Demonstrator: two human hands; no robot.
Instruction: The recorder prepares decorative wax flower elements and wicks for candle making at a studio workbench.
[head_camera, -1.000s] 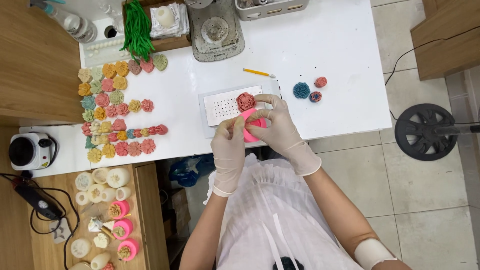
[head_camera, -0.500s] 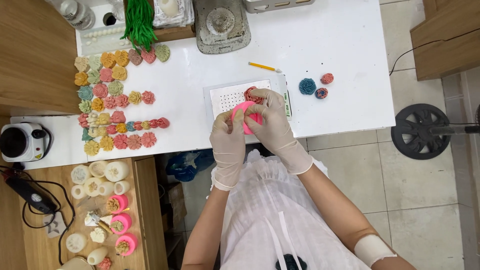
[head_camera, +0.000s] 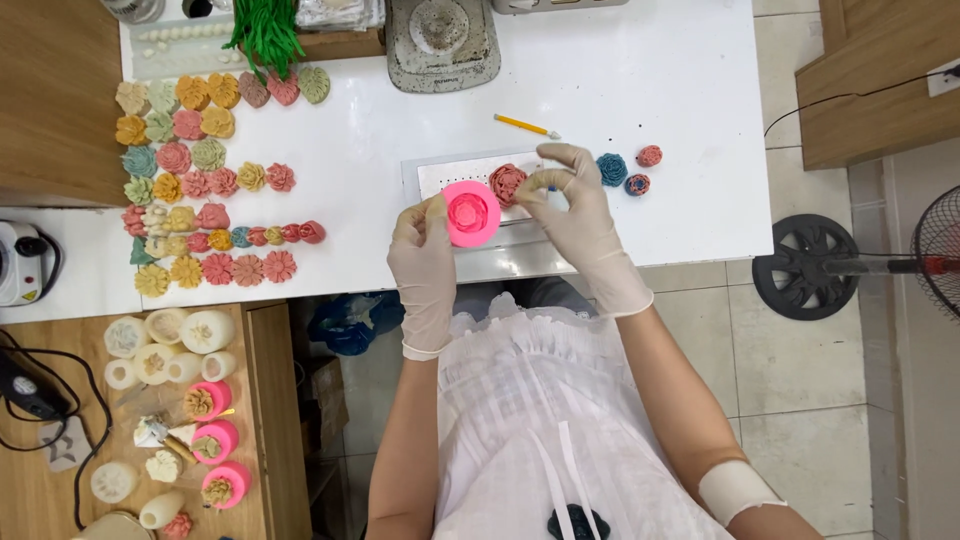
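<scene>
Both my hands wear white gloves over the front edge of the white table (head_camera: 640, 80). My left hand (head_camera: 424, 262) grips a round bright pink silicone mould (head_camera: 471, 213) whose cavity holds a pink flower shape. My right hand (head_camera: 577, 214) touches the mould's right side, fingers curled near a dusky-red wax flower (head_camera: 507, 182) that lies on a white perforated tray (head_camera: 452, 172). I cannot tell whether the right hand grips the mould or only steadies it.
Rows of several coloured wax flowers (head_camera: 195, 190) cover the table's left. A blue flower (head_camera: 612, 169), two small red ones (head_camera: 649, 156) and a yellow pencil (head_camera: 524, 125) lie right of the tray. More moulds (head_camera: 212, 400) sit on a wooden shelf. A fan base (head_camera: 800, 267) stands on the floor.
The pink mould has turned so its flower-filled cavity faces up, and my right hand has opened off it toward the red flower on the tray.
</scene>
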